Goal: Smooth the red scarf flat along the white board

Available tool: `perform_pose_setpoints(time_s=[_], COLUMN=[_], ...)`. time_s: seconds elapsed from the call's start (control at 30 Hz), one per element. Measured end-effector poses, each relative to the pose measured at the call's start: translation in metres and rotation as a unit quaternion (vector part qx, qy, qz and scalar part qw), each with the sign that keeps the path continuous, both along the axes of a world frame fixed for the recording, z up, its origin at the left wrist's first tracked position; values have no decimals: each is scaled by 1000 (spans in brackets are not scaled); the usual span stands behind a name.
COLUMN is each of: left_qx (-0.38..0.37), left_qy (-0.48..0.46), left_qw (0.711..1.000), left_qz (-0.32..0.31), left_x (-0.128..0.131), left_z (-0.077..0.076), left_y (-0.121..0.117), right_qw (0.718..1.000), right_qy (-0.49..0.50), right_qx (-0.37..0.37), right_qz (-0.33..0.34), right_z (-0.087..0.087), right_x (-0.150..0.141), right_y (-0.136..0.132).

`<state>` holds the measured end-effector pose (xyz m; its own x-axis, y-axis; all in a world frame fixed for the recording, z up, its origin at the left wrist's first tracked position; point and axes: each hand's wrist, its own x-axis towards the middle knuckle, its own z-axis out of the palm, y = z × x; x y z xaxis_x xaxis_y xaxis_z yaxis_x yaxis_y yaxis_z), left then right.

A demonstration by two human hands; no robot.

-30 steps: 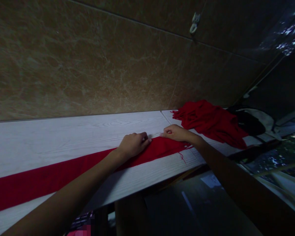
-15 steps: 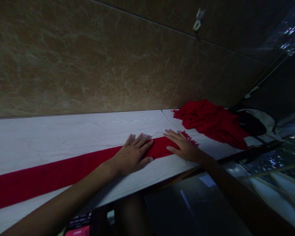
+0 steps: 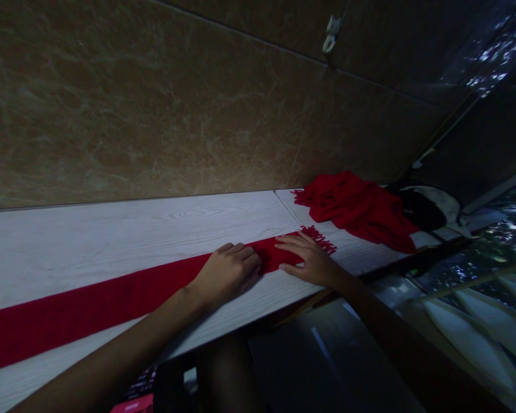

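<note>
A red scarf (image 3: 112, 301) lies in a long flat strip along the white wood-grain surface, its fringe at the right end. My left hand (image 3: 230, 268) rests on the strip with its fingers curled in against the cloth; the fingertips are partly hidden. Just short of the fringe, my right hand (image 3: 308, 261) lies flat on the scarf, fingers stretched out and slightly apart. A second red fringed cloth (image 3: 355, 206) sits crumpled beyond the right hand, against the wall.
A brown marbled wall (image 3: 163, 115) borders the white surface (image 3: 133, 229) at the back. Something black and white (image 3: 425, 209) lies past the crumpled cloth. Below the front edge are a dark glossy panel (image 3: 318, 361) and a pink item (image 3: 133, 404).
My left hand has gone from flat with spread fingers to curled on the scarf. The right hand stays flat near the fringe. The view has shifted slightly.
</note>
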<state>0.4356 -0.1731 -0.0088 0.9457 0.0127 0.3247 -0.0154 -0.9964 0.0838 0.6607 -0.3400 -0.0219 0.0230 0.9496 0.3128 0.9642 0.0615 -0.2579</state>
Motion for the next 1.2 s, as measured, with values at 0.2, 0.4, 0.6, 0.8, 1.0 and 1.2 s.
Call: perform_pose_setpoints(time_s=[0.2,0.4,0.6,0.8,1.0,1.2], left_qx=[-100,-120,-124,-98,-51,-22], left_qy=[-35,-36,-24,-27,0,29], left_qw=[994,992,991,994,998,999], left_qz=[16,-26,-47,-40,-30,-20], left_x=[-4,-4,-2,-7,24,66], left_z=[1,-2,-3,0,6,-8], left_y=[3,5,6,6,-13,-37], right_qw=[998,989,981,982,976,969], right_qy=[-40,-54,-35,-118,-145,-179], right_qx=[12,-23,-28,31,71,68], right_qz=[-42,-132,-188,-146,-143,-155], right_z=[1,-9,-18,-5,1,7], right_x=[-3,15,25,28,25,19], right_y=[3,0,2,-7,-17,-16])
